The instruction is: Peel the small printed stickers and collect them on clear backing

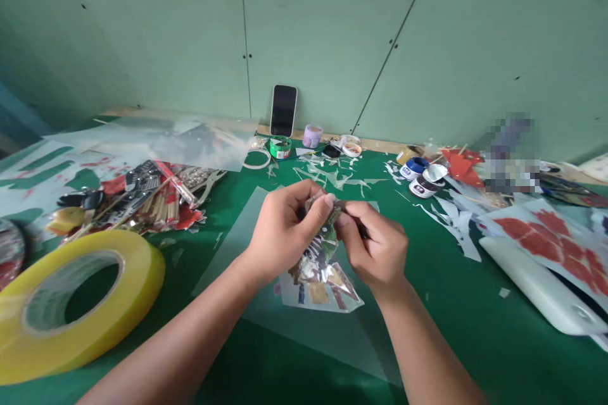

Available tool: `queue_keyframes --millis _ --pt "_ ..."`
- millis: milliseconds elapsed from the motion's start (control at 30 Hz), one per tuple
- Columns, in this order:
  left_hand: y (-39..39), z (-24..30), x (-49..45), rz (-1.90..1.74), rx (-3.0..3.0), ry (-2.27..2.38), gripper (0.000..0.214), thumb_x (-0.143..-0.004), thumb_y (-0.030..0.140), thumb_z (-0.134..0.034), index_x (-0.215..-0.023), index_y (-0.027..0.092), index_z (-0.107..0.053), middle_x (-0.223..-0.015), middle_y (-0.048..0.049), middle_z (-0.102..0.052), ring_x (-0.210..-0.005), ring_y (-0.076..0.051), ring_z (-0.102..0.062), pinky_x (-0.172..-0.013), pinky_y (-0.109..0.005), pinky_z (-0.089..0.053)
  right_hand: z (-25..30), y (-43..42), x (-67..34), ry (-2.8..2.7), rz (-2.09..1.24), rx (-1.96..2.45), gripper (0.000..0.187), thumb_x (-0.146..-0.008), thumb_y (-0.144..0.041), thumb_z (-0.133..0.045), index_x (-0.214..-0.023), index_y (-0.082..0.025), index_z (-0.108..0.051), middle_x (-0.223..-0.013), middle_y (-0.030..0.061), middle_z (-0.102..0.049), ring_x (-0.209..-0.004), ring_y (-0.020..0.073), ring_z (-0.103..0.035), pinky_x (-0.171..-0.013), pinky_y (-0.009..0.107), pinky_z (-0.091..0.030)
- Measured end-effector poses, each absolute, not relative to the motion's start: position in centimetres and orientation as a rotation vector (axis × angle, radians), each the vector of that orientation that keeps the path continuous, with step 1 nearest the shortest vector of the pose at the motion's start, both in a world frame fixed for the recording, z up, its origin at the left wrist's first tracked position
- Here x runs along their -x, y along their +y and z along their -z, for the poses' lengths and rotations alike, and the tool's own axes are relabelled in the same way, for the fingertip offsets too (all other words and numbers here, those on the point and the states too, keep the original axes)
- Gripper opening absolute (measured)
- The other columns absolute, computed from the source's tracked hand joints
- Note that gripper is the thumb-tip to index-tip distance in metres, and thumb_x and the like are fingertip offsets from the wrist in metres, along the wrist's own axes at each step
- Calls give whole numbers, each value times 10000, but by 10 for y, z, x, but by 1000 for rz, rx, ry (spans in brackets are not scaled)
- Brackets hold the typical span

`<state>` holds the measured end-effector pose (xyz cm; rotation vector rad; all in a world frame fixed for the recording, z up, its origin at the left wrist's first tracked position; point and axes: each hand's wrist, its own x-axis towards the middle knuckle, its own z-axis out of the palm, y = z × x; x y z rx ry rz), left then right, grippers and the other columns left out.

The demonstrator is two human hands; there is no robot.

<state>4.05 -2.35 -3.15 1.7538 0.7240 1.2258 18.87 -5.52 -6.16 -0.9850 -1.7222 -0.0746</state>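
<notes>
Both my hands meet over the middle of the green table (456, 304). My left hand (282, 228) and my right hand (375, 243) each pinch the top of a small clear plastic packet (323, 272) filled with coloured cut-out pieces. The packet hangs down between the hands, its lower end over a clear plastic sheet (266, 310) lying flat on the table. Fingers of both hands are closed on the packet's upper edge.
A big yellow tape roll (76, 304) lies at the near left. Behind it is a heap of sticks and tools (147, 199). A phone (284, 110) leans on the wall. Small paint pots (420, 176), paper scraps (332, 177) and a red-painted sheet (555, 240) sit right.
</notes>
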Motion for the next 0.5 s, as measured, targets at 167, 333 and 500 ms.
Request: queue_keyframes --millis 167,333,500 --pt "-23 31 -41 -1209 -1713 723 295 -918 310 -539 -669 161 -484 -603 42 -413 -553 -70 -350 -488 -204 -286 62 -55 -189 -1715 86 987 113 -912 -142 -533 -913 -197 -632 -728 -8 -705 -533 73 -576 -480 192 -405" --pt "-22 30 -41 -1169 -1626 680 316 -906 337 -565 -657 163 -476 -595 49 -398 -541 -67 -331 -484 -208 -281 65 -55 -187 -1713 100 998 124 -921 -163 -519 -896 -195 -636 -715 -6 -708 -518 80 -586 -475 199 -415" --pt "-23 30 -42 -1102 -1520 627 339 -896 380 -585 -656 162 -485 -587 51 -401 -524 -62 -320 -476 -212 -280 66 -55 -183 -1675 200 999 125 -915 -157 -518 -899 -204 -632 -714 -3 -721 -517 90 -609 -475 201 -432"
